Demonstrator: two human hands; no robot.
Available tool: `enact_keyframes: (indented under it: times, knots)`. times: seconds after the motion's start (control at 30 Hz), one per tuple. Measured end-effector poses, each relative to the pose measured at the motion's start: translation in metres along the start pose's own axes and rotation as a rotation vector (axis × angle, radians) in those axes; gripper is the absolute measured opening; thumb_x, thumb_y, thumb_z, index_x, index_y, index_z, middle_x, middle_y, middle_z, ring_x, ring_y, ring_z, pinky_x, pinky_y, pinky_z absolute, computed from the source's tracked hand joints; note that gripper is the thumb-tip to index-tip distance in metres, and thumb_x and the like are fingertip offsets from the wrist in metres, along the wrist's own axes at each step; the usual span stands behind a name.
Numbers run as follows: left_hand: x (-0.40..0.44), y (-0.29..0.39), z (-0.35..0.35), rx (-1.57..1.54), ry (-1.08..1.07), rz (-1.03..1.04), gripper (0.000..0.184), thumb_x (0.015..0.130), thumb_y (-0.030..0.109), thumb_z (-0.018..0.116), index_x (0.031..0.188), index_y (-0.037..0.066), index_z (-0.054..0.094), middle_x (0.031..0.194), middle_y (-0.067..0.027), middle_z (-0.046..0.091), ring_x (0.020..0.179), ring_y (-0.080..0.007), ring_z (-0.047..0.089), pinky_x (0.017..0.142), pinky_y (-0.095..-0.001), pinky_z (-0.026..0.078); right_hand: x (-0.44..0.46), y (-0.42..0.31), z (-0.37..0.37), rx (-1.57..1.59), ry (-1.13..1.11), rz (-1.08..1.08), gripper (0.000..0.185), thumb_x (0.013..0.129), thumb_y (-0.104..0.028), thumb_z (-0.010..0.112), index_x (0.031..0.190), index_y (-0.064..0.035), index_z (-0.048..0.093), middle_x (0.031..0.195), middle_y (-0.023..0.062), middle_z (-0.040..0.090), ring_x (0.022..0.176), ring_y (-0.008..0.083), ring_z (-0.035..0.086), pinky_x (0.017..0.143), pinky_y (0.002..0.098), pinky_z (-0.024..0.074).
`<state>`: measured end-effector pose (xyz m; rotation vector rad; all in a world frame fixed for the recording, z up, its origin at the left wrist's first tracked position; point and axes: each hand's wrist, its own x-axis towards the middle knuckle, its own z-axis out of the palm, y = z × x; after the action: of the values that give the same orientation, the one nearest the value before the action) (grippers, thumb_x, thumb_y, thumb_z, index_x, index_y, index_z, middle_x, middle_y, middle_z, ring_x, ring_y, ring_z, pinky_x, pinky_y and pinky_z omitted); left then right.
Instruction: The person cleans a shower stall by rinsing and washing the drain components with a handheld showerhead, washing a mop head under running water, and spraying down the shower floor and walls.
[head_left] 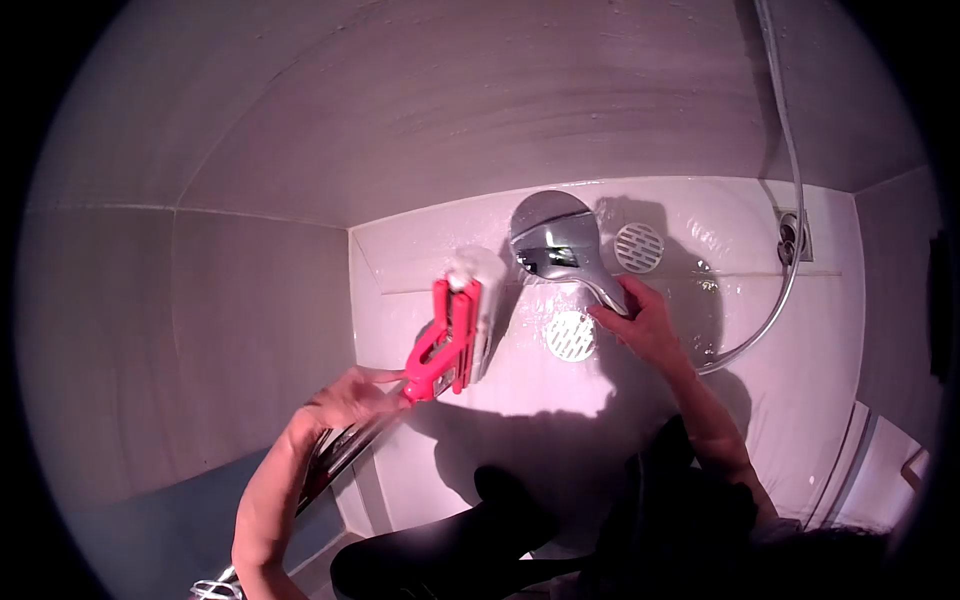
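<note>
Left hand closed at neck of red plastic mop; right hand grips round chrome showerhead; pale floor below wet, remainder unclear.

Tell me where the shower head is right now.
In the head view, the shower head is in the right hand, right of the red mop head, over the floor near the two round drain grates.

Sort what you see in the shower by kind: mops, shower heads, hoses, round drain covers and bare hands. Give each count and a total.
Mop: 1
Shower head: 1
Hose: 1
Round drain covers: 2
Bare hands: 2
Total: 7
</note>
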<state>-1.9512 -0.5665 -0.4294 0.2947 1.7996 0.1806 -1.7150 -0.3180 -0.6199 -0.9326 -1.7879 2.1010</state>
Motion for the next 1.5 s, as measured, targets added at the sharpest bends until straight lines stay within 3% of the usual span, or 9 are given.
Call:
enact_keyframes:
  times: [0.13,0.53,0.9,0.97,1.1,1.23,1.33,1.37,1.5]
  knots:
    - [0.012,0.017,-0.014,-0.259,-0.104,-0.025,0.030,0.087,0.021,0.057,0.109,0.000,0.055,0.080,-0.0144,0.065,0.068,-0.0198,0.065,0.064,-0.0271,0.052,-0.006,-0.039,-0.010,0.034,-0.047,-0.055,0.034,0.073,-0.022,0.073,0.095,-0.0013,0.057,0.060,-0.0037,0.043,0.052,0.0038,0.035,0.046,0.0226,0.0302]
    - [0.016,0.022,-0.010,-0.250,-0.097,0.061,0.027,0.088,0.021,0.055,0.106,0.001,0.055,0.084,-0.0163,0.064,0.070,-0.0211,0.065,0.064,-0.0298,0.052,0.012,-0.063,0.022,0.037,-0.341,-0.166,0.037,0.077,-0.029,0.068,0.075,-0.0014,0.044,0.057,0.0010,0.033,0.054,0.0090,0.033,0.047,0.0288,0.0299]
    - [0.015,0.015,-0.011,-0.320,-0.096,0.152,0.030,0.088,0.028,0.052,0.102,0.002,0.055,0.085,-0.0154,0.064,0.069,-0.0195,0.064,0.060,-0.0251,0.051,-0.025,0.015,0.008,-0.064,-0.265,-0.162,0.032,0.076,-0.024,0.070,0.081,-0.0016,0.049,0.055,-0.0009,0.037,0.048,0.0065,0.040,0.043,0.0265,0.0356]
    - [0.014,0.016,-0.011,-0.340,-0.103,0.136,0.030,0.088,0.026,0.053,0.104,0.001,0.054,0.084,-0.0147,0.064,0.069,-0.0193,0.064,0.060,-0.0253,0.051,-0.028,0.026,0.000,-0.097,-0.169,-0.060,0.033,0.076,-0.028,0.069,0.086,-0.0008,0.053,0.060,0.0072,0.051,0.055,0.0132,0.047,0.053,0.0316,0.0412]
    - [0.015,0.014,-0.013,-0.370,-0.089,0.103,0.031,0.087,0.025,0.056,0.106,0.000,0.055,0.082,-0.0138,0.064,0.069,-0.0196,0.064,0.062,-0.0262,0.050,-0.021,0.019,-0.013,-0.021,-0.045,0.075,0.023,0.078,-0.017,0.069,0.086,-0.0032,0.052,0.058,-0.0004,0.046,0.046,0.0059,0.044,0.041,0.0238,0.0362]
    - [0.000,0.028,0.011,0.064,0.177,0.162,0.042,0.081,0.024,0.064,0.117,0.004,0.054,0.079,-0.0132,0.065,0.066,-0.0221,0.063,0.063,-0.0304,0.050,-0.019,-0.001,-0.027,0.076,0.102,0.018,0.024,0.077,-0.017,0.069,0.089,-0.0024,0.053,0.056,-0.0013,0.045,0.043,0.0042,0.041,0.037,0.0224,0.0341]
    - [-0.001,0.026,0.041,0.975,0.542,0.138,0.067,0.070,0.020,0.069,0.131,0.021,0.042,0.077,-0.0147,0.063,0.067,-0.0282,0.061,0.063,-0.0368,0.048,-0.015,-0.006,-0.023,0.057,0.104,0.013,0.024,0.077,-0.015,0.069,0.090,-0.0018,0.054,0.055,-0.0027,0.042,0.043,0.0033,0.041,0.037,0.0215,0.0341]
    - [0.004,0.009,0.046,1.197,0.626,0.174,0.062,0.075,0.017,0.058,0.134,0.019,0.037,0.066,-0.0094,0.056,0.066,-0.0254,0.060,0.071,-0.0401,0.046,-0.012,-0.006,-0.015,0.059,0.113,0.019,0.024,0.077,-0.016,0.069,0.089,-0.0017,0.053,0.055,-0.0027,0.042,0.043,0.0033,0.041,0.037,0.0218,0.0340]
    - [0.022,-0.032,0.070,1.463,0.877,0.187,0.068,0.075,0.013,0.055,0.139,0.014,0.030,0.080,-0.0073,0.045,0.077,-0.0208,0.047,0.079,-0.0366,0.034,-0.018,0.006,-0.001,-0.058,0.030,0.021,0.025,0.077,-0.017,0.070,0.087,-0.0016,0.053,0.054,-0.0025,0.042,0.043,0.0037,0.042,0.038,0.0220,0.0340]
